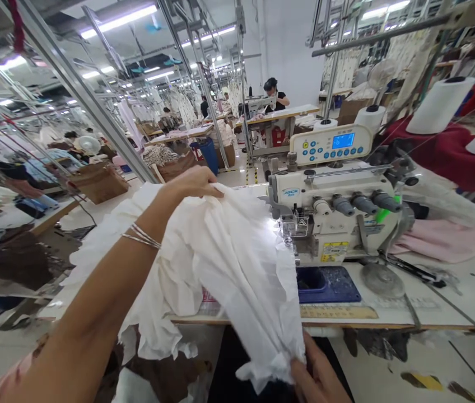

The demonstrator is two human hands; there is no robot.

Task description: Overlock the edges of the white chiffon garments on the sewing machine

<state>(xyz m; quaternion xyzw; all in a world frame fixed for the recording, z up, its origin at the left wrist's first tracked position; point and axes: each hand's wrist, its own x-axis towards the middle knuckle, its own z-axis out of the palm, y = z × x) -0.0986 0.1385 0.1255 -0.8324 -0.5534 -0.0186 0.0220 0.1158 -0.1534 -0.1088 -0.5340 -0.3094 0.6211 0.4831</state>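
Observation:
My left hand (193, 182) is raised, fingers closed on the upper edge of a white ruffled fabric piece (237, 263). Thin bracelets circle that wrist. The cloth hangs in folds down toward my lap. At the bottom edge of the view my right hand (315, 375) pinches the lower end of the same cloth. A white overlock sewing machine (334, 215) stands just right of the fabric, on the work table (451, 302).
A control panel (332, 145) with a blue display sits on top of the machine. White thread cones (441, 103) stand behind it. Pink cloth (443, 240) and red cloth (451, 151) lie at right. A person sews at a far table (277, 98). Cardboard boxes (98, 182) at left.

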